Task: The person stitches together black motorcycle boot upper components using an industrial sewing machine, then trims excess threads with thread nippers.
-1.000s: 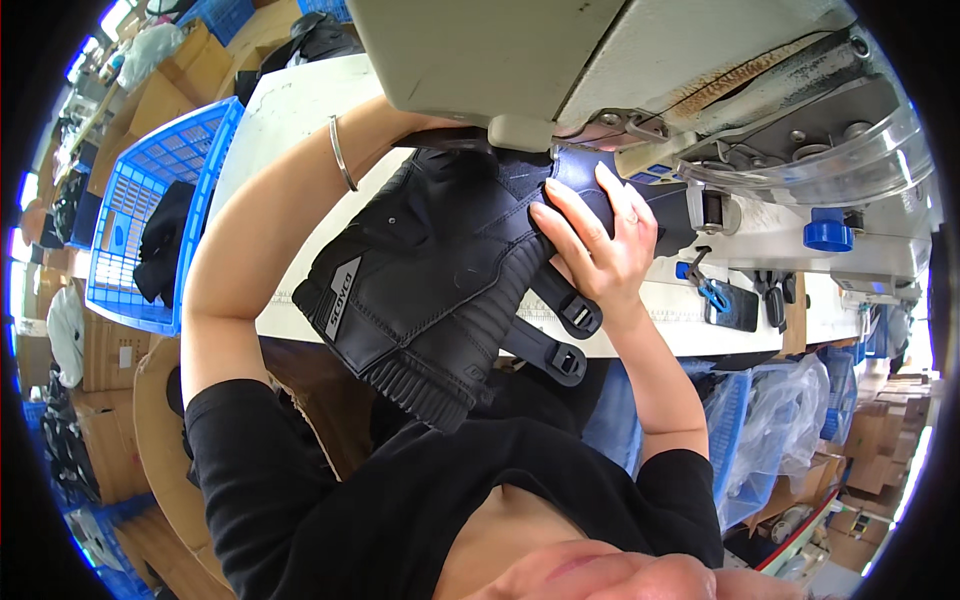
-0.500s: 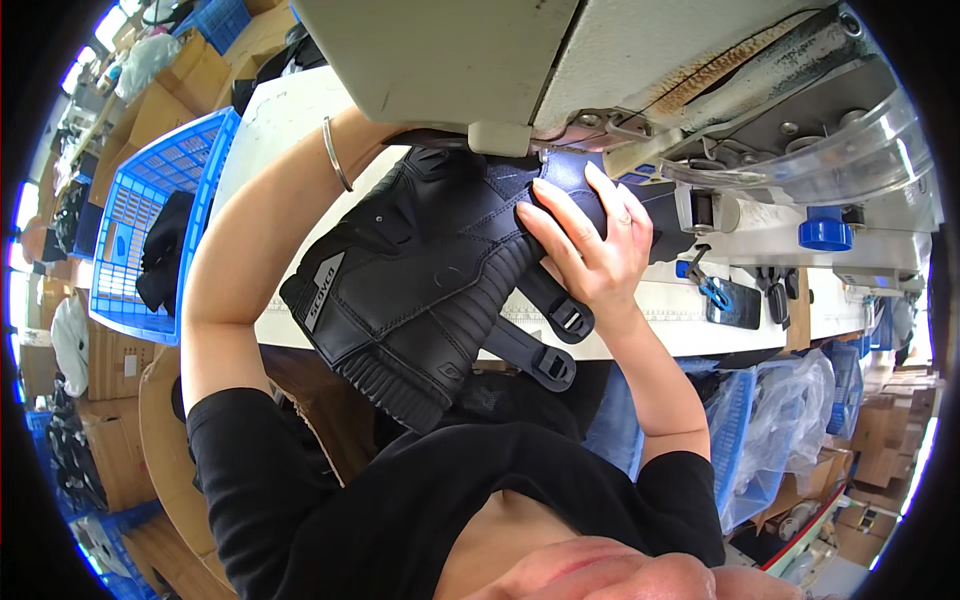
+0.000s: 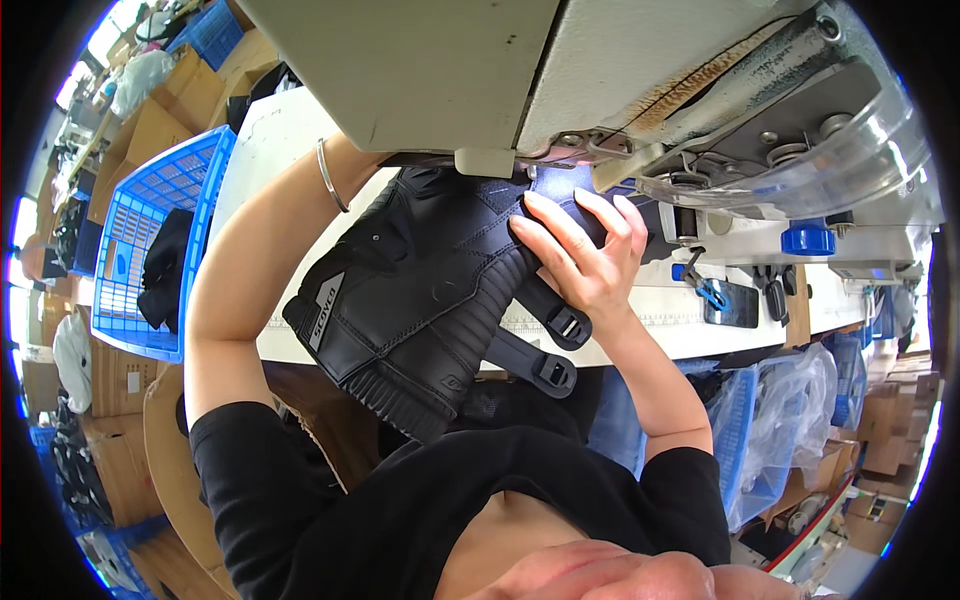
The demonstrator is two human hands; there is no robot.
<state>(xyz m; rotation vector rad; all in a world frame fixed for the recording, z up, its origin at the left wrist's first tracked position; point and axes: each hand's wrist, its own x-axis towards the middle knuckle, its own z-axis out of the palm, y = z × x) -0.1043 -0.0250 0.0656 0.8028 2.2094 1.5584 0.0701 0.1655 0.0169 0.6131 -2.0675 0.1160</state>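
Note:
A black boot upper (image 3: 410, 300) with ribbed panels and a pale label lies tilted under the head of a sewing machine (image 3: 440, 70). Two black straps with buckles (image 3: 552, 372) hang from its right side. The fingers of my right hand (image 3: 590, 265) are spread and bent over the upper's edge, fingertips pressing on it close to the lit stitching area. My left arm (image 3: 240, 260), with a silver bangle (image 3: 330, 175) at the wrist, reaches behind the machine head. That head hides my left hand, so its grip does not show.
A blue basket (image 3: 205, 215) with black pieces stands left of the white table (image 3: 280, 130). To the right lie a phone (image 3: 732, 303) and small blue-handled snips (image 3: 710, 290). A clear plastic guard (image 3: 800, 190) juts from the machine. Plastic-lined blue crates (image 3: 745, 440) stand below the table.
The whole view has shifted slightly, with the table and basket lower in it. The boot upper sits a little further right relative to the machine; my right hand keeps nearly the same place on it.

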